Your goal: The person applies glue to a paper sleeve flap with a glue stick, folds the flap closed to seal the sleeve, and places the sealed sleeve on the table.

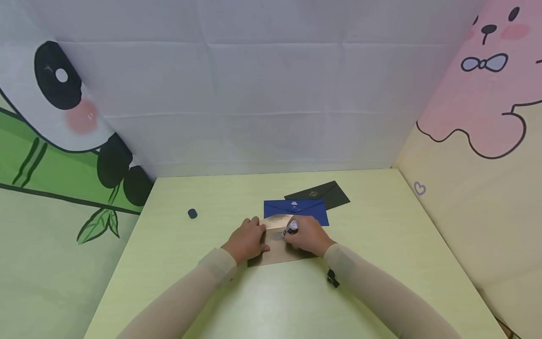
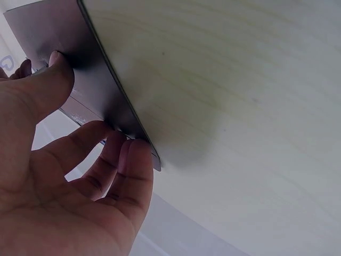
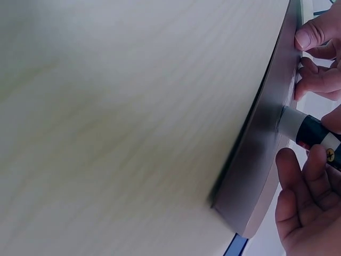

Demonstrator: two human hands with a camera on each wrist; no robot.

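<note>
A bronze-brown envelope [image 1: 271, 256] lies in front of me, its paler flap [image 1: 277, 221] folded out at the far side. My left hand [image 1: 246, 240] rests on the envelope's left part; in the left wrist view its thumb and fingertips press on the paper [image 2: 98, 69]. My right hand [image 1: 311, 235] grips a glue stick [image 3: 311, 130] with a black-and-white wrapper. The glue stick's tip meets the envelope [image 3: 261, 154] just below the flap fold. The palm side of the right hand [image 3: 314, 208] shows in the right wrist view.
Beyond the brown envelope lies a blue envelope [image 1: 277, 207], overlapping a black envelope [image 1: 336, 195] behind it. A small dark cap [image 1: 192, 213] sits on the table [image 1: 169, 263] to the left. Beside the right sleeve is a small black object [image 1: 332, 278]. A white cloth wall [image 1: 271, 94] rises behind.
</note>
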